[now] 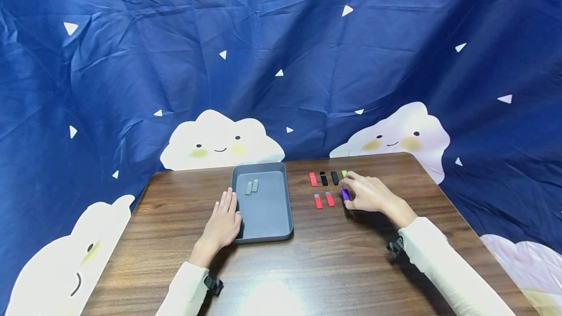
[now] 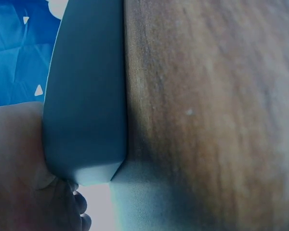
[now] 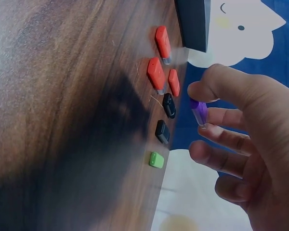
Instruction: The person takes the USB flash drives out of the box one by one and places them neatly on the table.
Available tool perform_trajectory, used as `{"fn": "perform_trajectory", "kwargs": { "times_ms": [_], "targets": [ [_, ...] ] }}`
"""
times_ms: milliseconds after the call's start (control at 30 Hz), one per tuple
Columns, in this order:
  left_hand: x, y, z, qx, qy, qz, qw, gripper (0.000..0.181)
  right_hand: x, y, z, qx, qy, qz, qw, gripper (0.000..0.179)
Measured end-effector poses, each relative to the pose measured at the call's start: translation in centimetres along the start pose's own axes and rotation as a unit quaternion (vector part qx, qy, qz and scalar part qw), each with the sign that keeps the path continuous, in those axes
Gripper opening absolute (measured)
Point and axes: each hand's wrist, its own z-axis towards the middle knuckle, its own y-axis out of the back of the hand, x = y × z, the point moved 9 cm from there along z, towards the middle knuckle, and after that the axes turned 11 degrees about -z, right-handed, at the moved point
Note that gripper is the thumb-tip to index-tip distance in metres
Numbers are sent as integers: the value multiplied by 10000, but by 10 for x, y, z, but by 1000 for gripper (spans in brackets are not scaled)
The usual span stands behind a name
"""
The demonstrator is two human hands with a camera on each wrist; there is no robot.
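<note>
My right hand (image 1: 373, 195) pinches a purple USB stick (image 3: 199, 111) between thumb and fingertips; in the right wrist view it is held up off the table. My left hand (image 1: 221, 224) lies along the left side of a grey tray (image 1: 265, 218), fingers straight against its wall. Inside that tray, near the back, two grey USB sticks (image 1: 249, 188) lie side by side. Two red USB sticks (image 1: 318, 201) are left of my right hand. Behind them sit another red stick (image 1: 312, 179), two black ones (image 1: 335, 178) and a green one (image 1: 344, 173), partly hidden by my fingers.
Everything stands on a brown wooden table (image 1: 325, 267) with rounded back corners. Directly behind its back edge hangs a blue curtain (image 1: 307, 87) with white clouds and triangles. Each wrist carries a small black camera (image 1: 213, 285).
</note>
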Motion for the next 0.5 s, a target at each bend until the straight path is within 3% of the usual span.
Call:
{"fn": "perform_trajectory", "kwargs": {
  "times_ms": [167, 500],
  "targets": [
    [5, -3, 1, -27, -33, 78, 10000, 62, 0, -4, 0, 15, -3, 60, 10000, 56],
    [-5, 5, -1, -53, -20, -127, 9999, 61, -2, -14, 0, 16, 21, 113, 9999, 50]
  ]
}}
